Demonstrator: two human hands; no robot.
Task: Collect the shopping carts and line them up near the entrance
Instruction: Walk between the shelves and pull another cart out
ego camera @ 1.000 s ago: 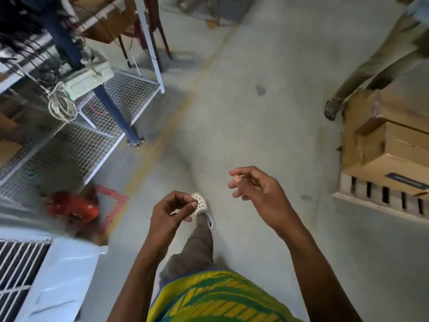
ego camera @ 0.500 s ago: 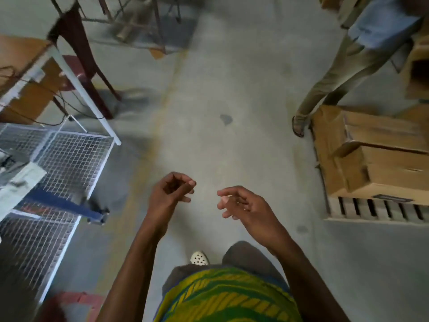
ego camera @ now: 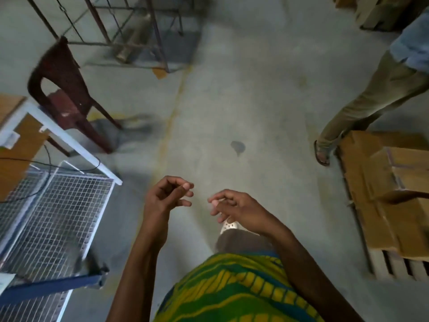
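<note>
Nearest us, our left hand (ego camera: 166,201) and right hand (ego camera: 234,209) hang side by side over the concrete floor (ego camera: 267,108), close together but not touching. Both are loosely curled, the fingers bent inward toward the thumbs, and neither has hold of anything. Below them we see our green and yellow patterned garment (ego camera: 232,291) and, just under the right hand, the toe of a white perforated shoe (ego camera: 228,226).

Left of our hands stands a wire-mesh platform (ego camera: 53,219) with a white frame, crossed low down by a blue bar (ego camera: 46,288); whether it is part of a cart we cannot tell. No shopping cart is plainly recognisable anywhere in view. Above the mesh a white-framed table (ego camera: 58,133) with a wooden top juts toward the walkway, a black cable trailing off it.

Right of our hands, a stack of cardboard boxes (ego camera: 390,189) sits on a slatted pallet (ego camera: 399,266) and narrows the path on that side.

Farther from our hands, a dark red plastic chair (ego camera: 67,98) stands beside the table's corner. Across the walkway from it, another person in khaki trousers (ego camera: 376,98) and a blue shirt stands with a sandalled foot (ego camera: 321,153) just beside the boxes. A faint yellow line (ego camera: 174,112) runs up the floor between them, with a dark stain (ego camera: 238,146) near it.

Farthest off, a blurred metal frame (ego camera: 130,36) stands beyond the chair, and more cartons (ego camera: 376,12) sit in the far right corner.
</note>
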